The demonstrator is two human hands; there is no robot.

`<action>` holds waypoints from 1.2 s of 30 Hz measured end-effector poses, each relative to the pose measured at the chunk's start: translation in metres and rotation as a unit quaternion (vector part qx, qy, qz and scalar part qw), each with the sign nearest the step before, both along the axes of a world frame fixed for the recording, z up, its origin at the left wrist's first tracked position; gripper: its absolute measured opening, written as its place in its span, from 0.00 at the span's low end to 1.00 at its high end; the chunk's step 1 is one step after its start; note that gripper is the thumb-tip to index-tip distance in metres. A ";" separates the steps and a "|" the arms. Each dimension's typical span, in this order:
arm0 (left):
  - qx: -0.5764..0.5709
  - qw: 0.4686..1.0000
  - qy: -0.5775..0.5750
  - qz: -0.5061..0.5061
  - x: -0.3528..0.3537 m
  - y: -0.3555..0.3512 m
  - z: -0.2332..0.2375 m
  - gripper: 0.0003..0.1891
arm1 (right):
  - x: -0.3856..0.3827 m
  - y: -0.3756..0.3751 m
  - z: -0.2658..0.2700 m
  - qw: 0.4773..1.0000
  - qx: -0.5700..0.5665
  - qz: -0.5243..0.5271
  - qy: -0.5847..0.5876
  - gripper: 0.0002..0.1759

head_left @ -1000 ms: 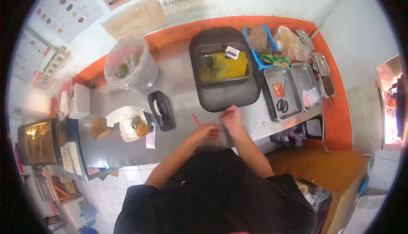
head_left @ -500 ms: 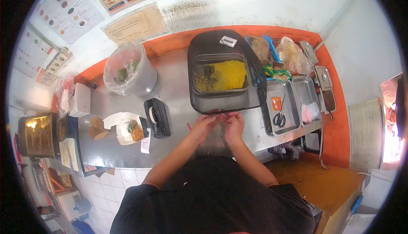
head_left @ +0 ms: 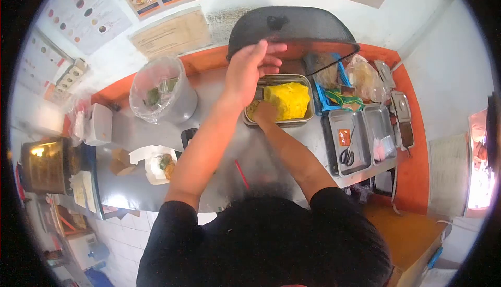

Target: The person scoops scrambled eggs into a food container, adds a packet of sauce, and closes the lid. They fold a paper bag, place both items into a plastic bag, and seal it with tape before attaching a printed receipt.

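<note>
A dark mesh food cover is tipped up against the wall at the back of the counter. My left hand is raised at its lower edge, overlapping it in this view, fingers spread. Below stands a metal tray of food, with a bright yellow mass filling its right side and a dark crumbly heap on the left. Into that left part reaches my right hand, blurred, its fingers hidden.
A lined bucket with greens stands left, near an open white food box and a partly hidden tape dispenser. Rightward are scissors in a metal tray and plastic bags. A red stick lies in front.
The cover, lying over the tray before, is now lifted and tilted back. My hands were together at the counter's front; the left has risen to the cover, the right has moved into the tray.
</note>
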State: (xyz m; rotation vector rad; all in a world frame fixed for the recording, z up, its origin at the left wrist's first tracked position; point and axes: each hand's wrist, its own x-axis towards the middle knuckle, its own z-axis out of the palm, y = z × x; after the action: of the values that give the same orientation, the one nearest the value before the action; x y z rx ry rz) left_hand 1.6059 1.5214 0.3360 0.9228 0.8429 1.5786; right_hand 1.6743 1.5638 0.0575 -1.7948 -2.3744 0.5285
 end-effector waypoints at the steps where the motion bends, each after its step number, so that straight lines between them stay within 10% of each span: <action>1: 0.007 1.000 0.008 0.005 -0.005 0.006 0.005 0.21 | -0.002 0.006 -0.014 1.000 -0.018 -0.021 -0.013 0.15; 8: -0.040 0.995 0.091 0.020 -0.035 -0.004 -0.024 0.20 | 0.029 0.015 -0.024 0.972 0.067 -0.070 0.215 0.14; 16: -0.186 0.822 0.469 0.266 -0.046 -0.043 -0.269 0.13 | 0.102 0.041 0.047 0.980 0.024 -0.041 0.194 0.10; 22: -0.303 0.930 0.177 0.109 -0.024 -0.040 -0.282 0.12 | 0.076 0.055 0.034 0.997 0.077 0.017 -0.009 0.11; 36: -0.323 0.943 0.040 0.069 -0.028 -0.042 -0.309 0.20 | 0.053 -0.010 0.075 0.999 -0.038 -0.013 -0.018 0.15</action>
State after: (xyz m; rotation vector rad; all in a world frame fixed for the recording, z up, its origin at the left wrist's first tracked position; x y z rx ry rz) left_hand 1.5778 1.4792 0.0272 0.4581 1.3987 1.2480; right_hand 1.7270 1.5534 0.1321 -1.8800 -2.3814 0.5953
